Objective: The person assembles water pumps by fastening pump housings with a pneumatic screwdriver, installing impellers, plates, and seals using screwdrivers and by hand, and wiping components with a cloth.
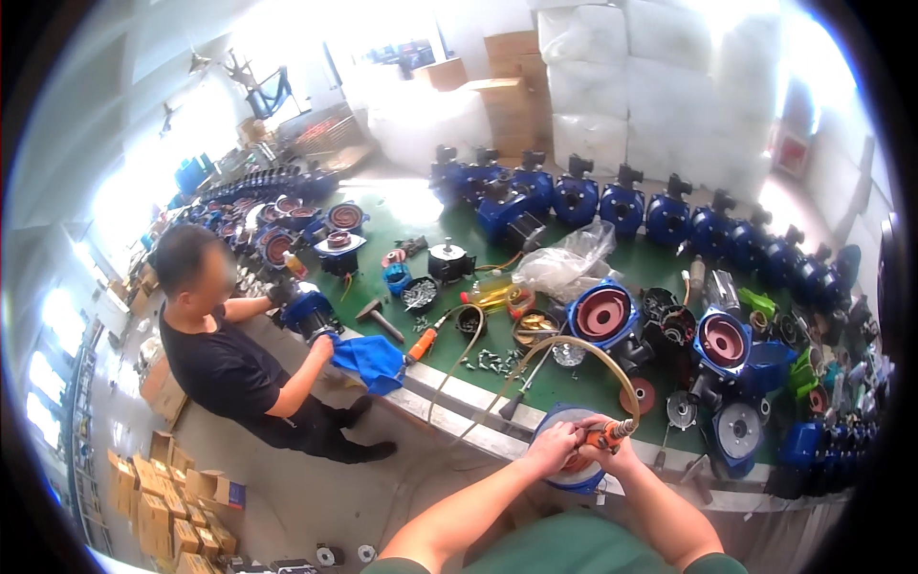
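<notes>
At the bench's front edge, a round blue pump housing with a reddish part inside lies before me. My right hand is closed around an orange air screwdriver, whose tan hose arches up and to the left. Beside it, my left hand is over the housing with fingers curled in against the tool's left end. Whatever those fingers pinch is hidden. A reddish disc and an open blue housing with a reddish impeller lie just beyond.
Loose screws, a hammer, a second orange air tool and a clear plastic bag lie on the green bench. Blue pumps line its far side. To the left, a co-worker handles a blue pump and blue cloth.
</notes>
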Action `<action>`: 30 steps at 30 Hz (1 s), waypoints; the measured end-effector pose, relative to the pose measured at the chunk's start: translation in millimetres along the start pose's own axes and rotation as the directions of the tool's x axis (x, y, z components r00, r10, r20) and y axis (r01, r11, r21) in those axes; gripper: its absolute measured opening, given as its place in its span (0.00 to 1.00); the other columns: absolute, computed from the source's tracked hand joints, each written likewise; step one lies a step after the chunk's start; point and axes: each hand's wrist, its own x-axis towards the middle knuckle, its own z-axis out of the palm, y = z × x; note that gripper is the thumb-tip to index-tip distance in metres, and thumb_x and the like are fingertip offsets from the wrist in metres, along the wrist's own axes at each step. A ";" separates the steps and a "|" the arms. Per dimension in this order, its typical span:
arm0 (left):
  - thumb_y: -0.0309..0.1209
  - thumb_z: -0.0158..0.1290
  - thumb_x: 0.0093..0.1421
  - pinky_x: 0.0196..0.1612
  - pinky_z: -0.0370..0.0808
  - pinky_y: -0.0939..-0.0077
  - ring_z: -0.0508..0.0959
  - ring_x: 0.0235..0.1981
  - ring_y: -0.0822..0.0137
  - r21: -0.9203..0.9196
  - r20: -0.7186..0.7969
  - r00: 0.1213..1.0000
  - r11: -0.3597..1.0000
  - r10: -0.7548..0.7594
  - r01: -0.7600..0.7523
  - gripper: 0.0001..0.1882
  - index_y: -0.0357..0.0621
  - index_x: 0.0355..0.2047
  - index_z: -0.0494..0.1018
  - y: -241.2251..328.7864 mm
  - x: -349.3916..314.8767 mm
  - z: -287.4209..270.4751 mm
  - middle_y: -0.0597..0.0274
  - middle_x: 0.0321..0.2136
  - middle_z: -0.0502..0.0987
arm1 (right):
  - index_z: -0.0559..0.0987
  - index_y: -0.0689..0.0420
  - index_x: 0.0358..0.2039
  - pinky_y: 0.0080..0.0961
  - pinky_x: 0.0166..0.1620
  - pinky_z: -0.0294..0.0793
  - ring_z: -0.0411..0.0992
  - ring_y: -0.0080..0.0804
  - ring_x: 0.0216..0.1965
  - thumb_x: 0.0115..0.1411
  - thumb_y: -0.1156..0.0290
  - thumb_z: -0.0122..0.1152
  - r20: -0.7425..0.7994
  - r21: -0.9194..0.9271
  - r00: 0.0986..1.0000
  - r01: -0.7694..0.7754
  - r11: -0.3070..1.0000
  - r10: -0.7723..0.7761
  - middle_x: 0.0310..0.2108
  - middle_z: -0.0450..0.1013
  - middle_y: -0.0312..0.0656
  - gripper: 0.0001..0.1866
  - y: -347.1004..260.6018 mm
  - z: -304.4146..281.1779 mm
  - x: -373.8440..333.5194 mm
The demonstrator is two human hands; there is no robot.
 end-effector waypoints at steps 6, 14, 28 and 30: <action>0.28 0.60 0.54 0.54 0.72 0.56 0.74 0.50 0.48 -0.007 -0.033 0.999 1.000 0.014 -0.015 0.15 0.40 0.42 0.75 -10.7 -1.0 13.0 0.49 0.45 0.74 | 0.73 0.61 0.49 0.26 0.47 0.76 0.75 0.27 0.41 0.49 0.88 0.65 -0.102 0.289 0.990 -0.067 0.955 0.100 0.36 0.75 0.40 0.25 -11.9 -9.5 1.2; 0.28 0.59 0.55 0.50 0.73 0.57 0.74 0.47 0.48 -0.020 -0.157 0.985 0.997 0.071 -0.075 0.11 0.41 0.38 0.74 -1.9 -3.2 21.3 0.51 0.40 0.73 | 0.72 0.60 0.46 0.28 0.44 0.78 0.76 0.30 0.38 0.45 0.89 0.63 -0.309 0.243 0.939 -0.075 0.967 0.151 0.33 0.74 0.39 0.26 6.1 -24.3 -16.8; 0.28 0.57 0.61 0.43 0.76 0.75 0.80 0.38 0.72 -0.689 -0.228 0.761 0.653 -0.607 0.315 0.14 0.38 0.46 0.81 -96.7 -14.8 -48.8 0.59 0.37 0.83 | 0.69 0.57 0.53 0.37 0.56 0.70 0.70 0.34 0.42 0.48 0.82 0.59 -0.489 0.294 0.864 0.031 0.955 0.123 0.35 0.71 0.39 0.28 14.6 -21.4 -29.3; 0.29 0.58 0.61 0.44 0.76 0.75 0.80 0.38 0.72 -0.663 -0.290 0.757 0.694 -0.585 0.282 0.14 0.39 0.46 0.80 -111.7 -6.6 -64.4 0.60 0.35 0.82 | 0.69 0.57 0.53 0.38 0.57 0.69 0.70 0.33 0.42 0.49 0.82 0.59 -0.572 0.302 0.814 0.091 0.949 0.104 0.34 0.71 0.38 0.28 7.4 -7.8 -32.8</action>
